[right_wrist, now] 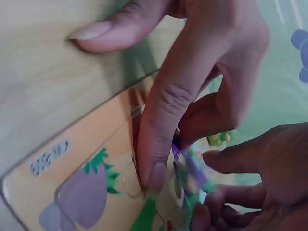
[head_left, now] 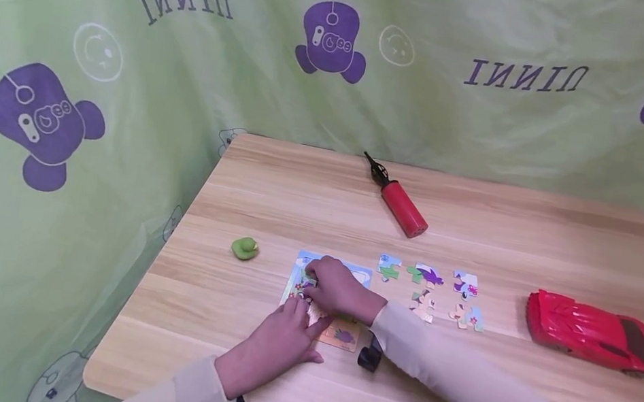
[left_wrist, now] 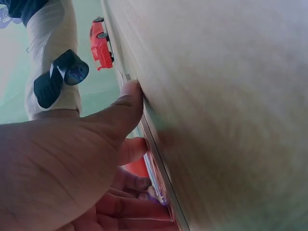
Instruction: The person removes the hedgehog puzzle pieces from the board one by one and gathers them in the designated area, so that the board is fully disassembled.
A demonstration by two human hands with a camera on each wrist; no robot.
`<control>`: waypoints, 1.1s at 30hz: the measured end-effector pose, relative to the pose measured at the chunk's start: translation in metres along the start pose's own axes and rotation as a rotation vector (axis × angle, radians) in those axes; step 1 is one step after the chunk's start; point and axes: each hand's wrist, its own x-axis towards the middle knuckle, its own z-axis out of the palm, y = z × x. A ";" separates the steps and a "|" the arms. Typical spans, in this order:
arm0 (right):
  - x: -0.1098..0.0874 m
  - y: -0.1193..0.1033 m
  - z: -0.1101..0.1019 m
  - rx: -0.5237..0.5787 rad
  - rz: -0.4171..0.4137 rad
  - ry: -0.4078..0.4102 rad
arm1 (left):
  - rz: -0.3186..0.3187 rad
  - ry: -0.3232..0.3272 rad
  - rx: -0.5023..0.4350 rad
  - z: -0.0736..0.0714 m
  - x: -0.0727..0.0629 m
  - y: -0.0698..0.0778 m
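Observation:
A jigsaw puzzle board [head_left: 299, 264] with pictured pieces lies on the table under both hands. My left hand [head_left: 271, 341] rests at its near edge; in the right wrist view its index finger [right_wrist: 161, 125] presses the board while the thumb sticks out to the side. Over the board's middle, my right hand [head_left: 340, 289] pinches a blurred purple-and-green puzzle piece [right_wrist: 196, 177] between thumb and fingers. A printed purple fruit [right_wrist: 86, 197] shows near the board's corner. Several loose puzzle pieces [head_left: 427, 275] lie right of the board.
A green toy duck [head_left: 244, 248] sits left of the board. Toward the back lies a red hand pump [head_left: 404, 209] with a black nozzle. A red toy car [head_left: 596, 334] stands on the right. Green printed cloth [head_left: 242, 66] hangs behind the wooden table [head_left: 171, 303].

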 end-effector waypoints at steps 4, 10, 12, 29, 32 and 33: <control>0.004 0.001 0.002 0.052 0.069 -0.062 | 0.003 0.006 0.044 -0.002 -0.001 0.000; -0.002 0.003 -0.006 0.049 0.075 -0.009 | 0.002 -0.025 0.035 -0.002 0.001 0.002; -0.003 0.004 -0.009 0.050 0.073 0.010 | -0.004 -0.049 0.020 -0.002 0.001 0.002; -0.061 0.082 -0.082 0.125 0.231 0.026 | 0.011 -0.086 -0.028 -0.005 0.003 -0.004; -0.072 0.092 -0.083 0.118 0.259 -0.046 | 0.019 -0.109 -0.030 -0.005 0.003 -0.005; -0.073 0.094 -0.083 0.115 0.259 -0.066 | 0.018 -0.109 -0.036 -0.005 0.003 -0.006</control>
